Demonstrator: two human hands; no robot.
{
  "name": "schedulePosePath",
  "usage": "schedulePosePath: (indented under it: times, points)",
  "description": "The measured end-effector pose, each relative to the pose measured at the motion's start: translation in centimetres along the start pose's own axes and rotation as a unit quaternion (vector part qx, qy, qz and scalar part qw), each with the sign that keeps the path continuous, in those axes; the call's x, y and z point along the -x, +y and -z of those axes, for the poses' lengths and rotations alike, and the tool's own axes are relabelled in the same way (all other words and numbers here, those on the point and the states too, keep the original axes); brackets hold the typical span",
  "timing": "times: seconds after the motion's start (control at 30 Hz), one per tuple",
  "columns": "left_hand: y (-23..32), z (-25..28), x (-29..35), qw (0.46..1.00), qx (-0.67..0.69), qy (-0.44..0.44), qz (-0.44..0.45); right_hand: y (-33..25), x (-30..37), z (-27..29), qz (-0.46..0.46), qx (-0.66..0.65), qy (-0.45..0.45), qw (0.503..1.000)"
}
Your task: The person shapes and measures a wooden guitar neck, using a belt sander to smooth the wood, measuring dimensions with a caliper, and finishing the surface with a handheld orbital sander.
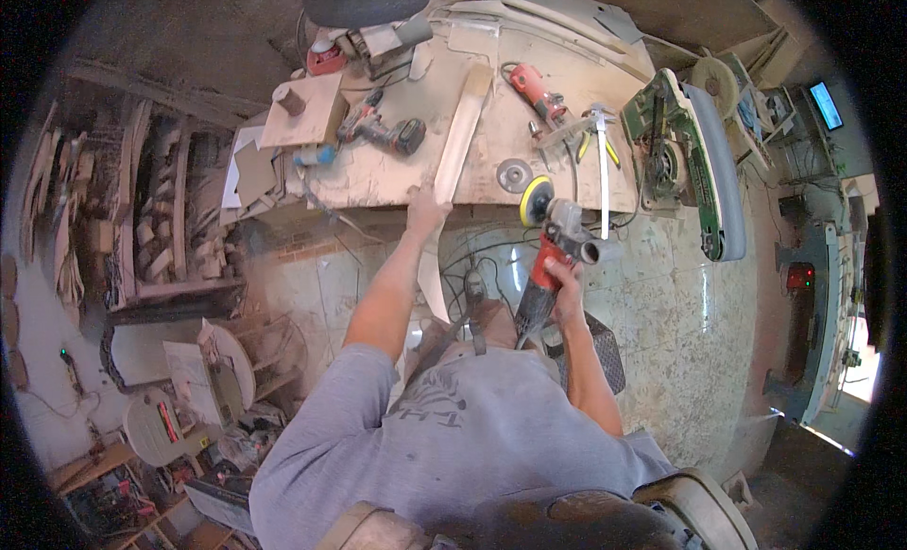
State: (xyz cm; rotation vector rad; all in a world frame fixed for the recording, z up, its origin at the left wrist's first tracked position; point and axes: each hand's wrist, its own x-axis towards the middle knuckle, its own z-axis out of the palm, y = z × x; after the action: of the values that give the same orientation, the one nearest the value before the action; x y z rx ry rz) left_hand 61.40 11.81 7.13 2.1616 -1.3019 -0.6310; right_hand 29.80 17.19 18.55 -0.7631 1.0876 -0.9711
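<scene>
My left hand (430, 213) is closed around a long, pale, curved wooden piece (461, 144) at the bench's front edge. The piece's far end rests on the bench, while its near end hangs down past the edge towards my legs. In my right hand (565, 283) is a red and black angle grinder (540, 281), gripped by its body. Its yellow-rimmed pad (536, 201) faces left towards the wood, apart from it. A loose round disc (514, 176) lies on the bench just beyond the pad.
On the dusty workbench (397, 193) lie a cordless drill (383, 125), a red power tool (537, 92), a caliper (602, 158) and yellow-handled pliers (612, 151). A green belt machine (694, 163) stands at the right. Cables (472, 257) trail below. Wood offcuts fill a rack (175, 210) at left.
</scene>
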Motion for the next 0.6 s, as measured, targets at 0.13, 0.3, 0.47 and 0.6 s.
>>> schedulePosePath:
  times: [0.13,0.3,0.47,0.6]
  points:
    - [-0.8,3.4,4.8,0.991,0.131,0.007,0.035,0.8,0.9,-0.1,-0.024,-0.140,-0.044,0.989]
    - [2.3,5.8,17.9,0.927,0.267,-0.262,-0.022,1.9,2.3,-3.5,0.027,-0.184,-0.078,0.979]
    - [8.9,7.3,24.2,0.833,0.434,-0.343,-0.004,3.3,3.0,-5.6,0.016,-0.187,-0.120,0.975]
    - [5.9,7.4,25.1,0.837,0.431,-0.333,-0.044,0.4,7.4,-9.6,-0.007,-0.123,-0.133,0.983]
